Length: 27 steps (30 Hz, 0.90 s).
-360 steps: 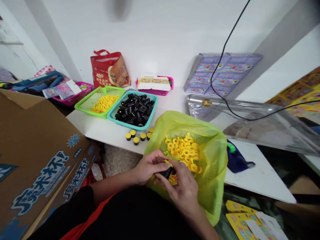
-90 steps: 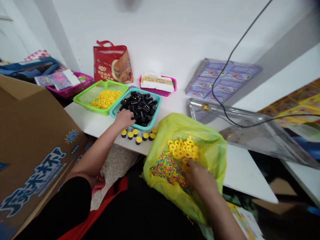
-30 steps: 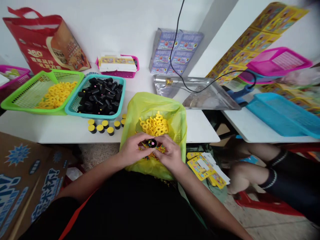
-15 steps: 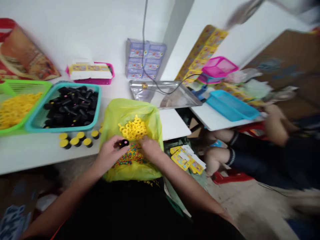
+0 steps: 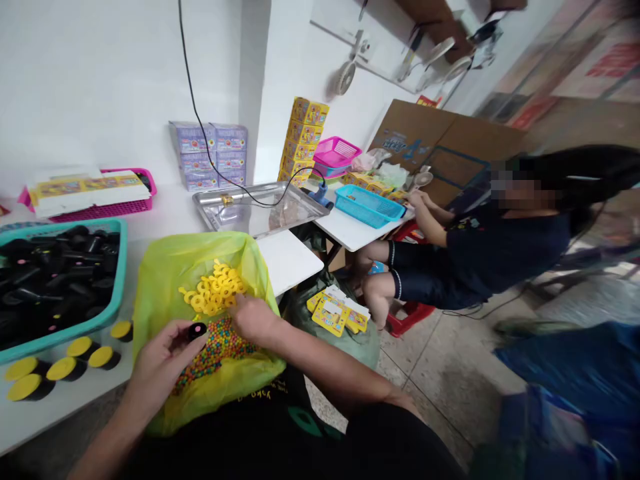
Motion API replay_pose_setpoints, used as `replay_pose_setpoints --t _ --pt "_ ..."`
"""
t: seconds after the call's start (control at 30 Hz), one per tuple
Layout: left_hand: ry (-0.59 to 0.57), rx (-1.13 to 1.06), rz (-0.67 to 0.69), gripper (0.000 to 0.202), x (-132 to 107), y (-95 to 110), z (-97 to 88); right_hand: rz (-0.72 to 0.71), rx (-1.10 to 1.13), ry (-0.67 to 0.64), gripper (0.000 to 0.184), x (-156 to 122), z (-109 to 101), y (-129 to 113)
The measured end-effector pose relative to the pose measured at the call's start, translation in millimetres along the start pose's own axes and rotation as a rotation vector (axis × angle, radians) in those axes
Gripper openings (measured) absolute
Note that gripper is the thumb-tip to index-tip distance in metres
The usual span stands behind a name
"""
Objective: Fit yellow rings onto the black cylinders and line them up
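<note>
Left hand (image 5: pixel 161 355): grip closed round a black tube (image 5: pixel 195 331). Right hand (image 5: pixel 256 321): at yellow rings (image 5: pixel 209 293), grip state unclear. Coloured beads (image 5: pixel 216 348) lie between both grips.

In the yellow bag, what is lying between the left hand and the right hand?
Small coloured beads lie between the left hand and the right hand, and the left hand's black piece juts in; the head view shows it.

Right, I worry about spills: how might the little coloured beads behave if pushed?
The coloured beads would probably roll, since they look small and round. Loosely heaped, they'd likely scatter. The yellow-green plastic liner around them seems floppy, judging by its wrinkled edges.
</note>
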<state>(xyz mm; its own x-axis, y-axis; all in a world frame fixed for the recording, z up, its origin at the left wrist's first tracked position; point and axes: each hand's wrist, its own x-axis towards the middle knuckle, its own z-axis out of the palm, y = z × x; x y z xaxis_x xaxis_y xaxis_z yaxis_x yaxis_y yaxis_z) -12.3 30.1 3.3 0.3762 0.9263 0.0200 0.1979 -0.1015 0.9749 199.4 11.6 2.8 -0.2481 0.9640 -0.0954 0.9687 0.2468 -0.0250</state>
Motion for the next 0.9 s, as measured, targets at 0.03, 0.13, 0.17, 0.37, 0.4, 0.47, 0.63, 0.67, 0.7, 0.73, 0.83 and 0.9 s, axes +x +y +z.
replay_pose_setpoints --t 0.03,0.13,0.17,0.37,0.4,0.47,0.63,0.67,0.7,0.73,0.83,0.9 --pt "-0.01 0.008 -0.012 0.04 0 0 -0.4 0.028 0.03 0.03 0.022 0 0 2" --pt "-0.037 0.027 -0.03 0.044 1 -2 -1.1 0.08 0.233 0.139 0.019 0 -2 12" --pt "-0.043 0.039 -0.031 0.045 1 -3 -1.0 0.077 0.337 0.184 0.015 0 -3 14" --pt "-0.037 0.162 0.059 0.037 2 -1 4.5 0.05 1.312 0.156 0.014 -2 -1 6" --pt "-0.048 0.165 0.078 0.035 1 1 6.1 0.032 1.449 0.106 0.018 -3 -1 3" --pt "-0.074 0.153 0.101 0.033 0 4 8.8 0.018 1.634 0.051 0.031 -5 -1 -2" --pt "-0.142 0.077 0.082 0.03 0 5 11.4 0.013 1.789 -0.013 0.044 -10 -4 -7" --pt "-0.142 0.061 0.079 0.029 0 4 11.6 -0.028 1.768 0.005 0.042 -11 -4 -8" --pt "-0.133 0.05 0.079 0.028 1 4 11.8 -0.073 1.735 0.041 0.041 -10 -3 -10" --pt "-0.118 0.042 0.081 0.027 1 4 12.1 -0.114 1.695 0.088 0.04 -10 -2 -13" --pt "-0.094 0.01 0.073 0.026 0 6 13.2 -0.121 1.5 0.265 0.038 -10 1 -22" --pt "-0.113 -0.017 0.053 0.026 -1 7 13.9 -0.032 1.288 0.348 0.035 -12 1 -27"
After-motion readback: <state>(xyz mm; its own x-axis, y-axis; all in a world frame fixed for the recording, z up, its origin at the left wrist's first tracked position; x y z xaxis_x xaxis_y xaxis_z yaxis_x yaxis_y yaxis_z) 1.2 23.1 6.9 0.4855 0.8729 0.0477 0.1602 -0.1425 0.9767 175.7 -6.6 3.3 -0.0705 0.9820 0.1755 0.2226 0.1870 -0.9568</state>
